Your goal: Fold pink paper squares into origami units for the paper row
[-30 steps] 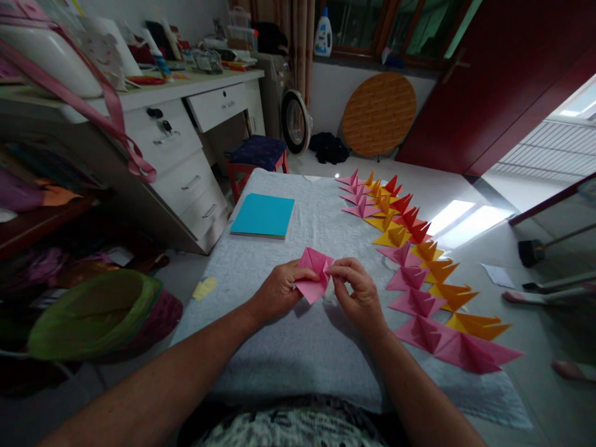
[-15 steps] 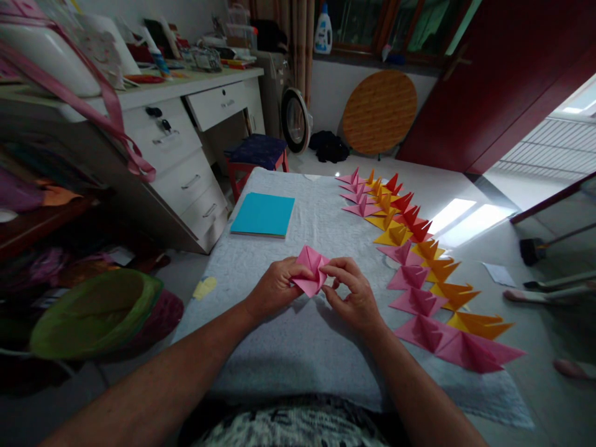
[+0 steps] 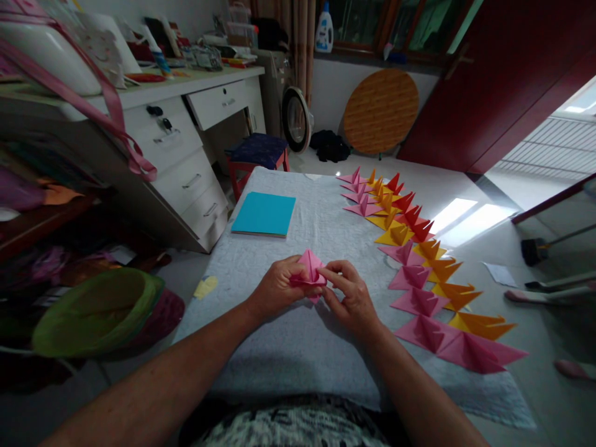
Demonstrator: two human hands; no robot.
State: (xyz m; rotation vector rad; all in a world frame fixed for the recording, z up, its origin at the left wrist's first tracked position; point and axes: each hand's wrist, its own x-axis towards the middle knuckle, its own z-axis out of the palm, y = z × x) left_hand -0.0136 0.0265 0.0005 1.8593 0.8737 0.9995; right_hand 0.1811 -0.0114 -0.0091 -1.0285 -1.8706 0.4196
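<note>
A pink folded paper (image 3: 309,268) sits between both my hands above the grey quilted table (image 3: 288,347). My left hand (image 3: 278,287) pinches its left side with closed fingers. My right hand (image 3: 350,297) pinches its right side, thumb and forefinger pressed on the fold. Only the top point and a small lower corner of the paper show; the rest is hidden by my fingers. A stack of blue paper sheets (image 3: 264,214) lies farther back on the left.
Several finished folded pieces in pink, yellow, orange and red (image 3: 419,273) lie in a row along the table's right edge. A white desk with drawers (image 3: 186,149) stands at left, a green basin (image 3: 93,310) on the floor, a stool (image 3: 258,155) beyond the table.
The pink paper has been folded smaller and flatter. Both hands have closed in on it, the right hand moving left and slightly down.
</note>
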